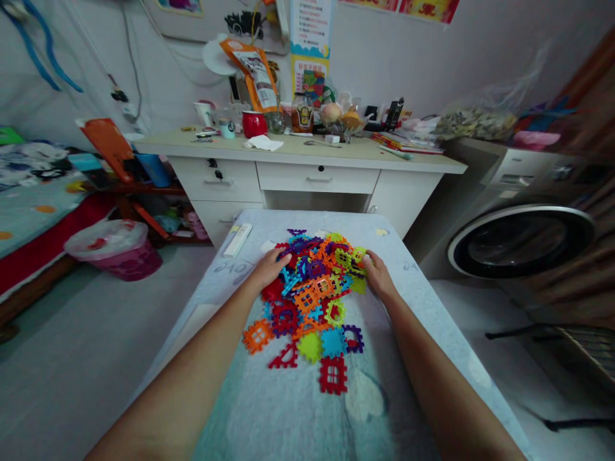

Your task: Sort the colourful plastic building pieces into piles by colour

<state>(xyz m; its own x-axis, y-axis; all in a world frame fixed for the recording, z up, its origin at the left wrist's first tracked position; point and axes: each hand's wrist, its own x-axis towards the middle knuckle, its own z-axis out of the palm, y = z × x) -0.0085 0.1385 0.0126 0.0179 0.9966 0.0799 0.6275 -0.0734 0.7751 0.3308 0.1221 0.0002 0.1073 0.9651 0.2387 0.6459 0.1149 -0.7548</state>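
Note:
A heap of flat plastic interlocking tiles (314, 282) in red, orange, blue, purple and green lies on a table covered by a pale blue cloth (298, 410). My left hand (268, 269) rests against the heap's left side, fingers curled onto the tiles. My right hand (377, 274) presses against the right side, fingers bent over green and orange pieces. Several loose tiles lie nearer to me, among them a red window-shaped tile (333, 374) and an orange one (257, 335). Whether either hand actually holds a tile is hidden.
A small white tube-like object (237, 240) lies at the table's far left. Beyond stands a white desk (307, 173) crowded with a red mug (254, 123), bottles and packets. A pink bin (115, 248) is on the floor left, a washing machine (521, 238) right.

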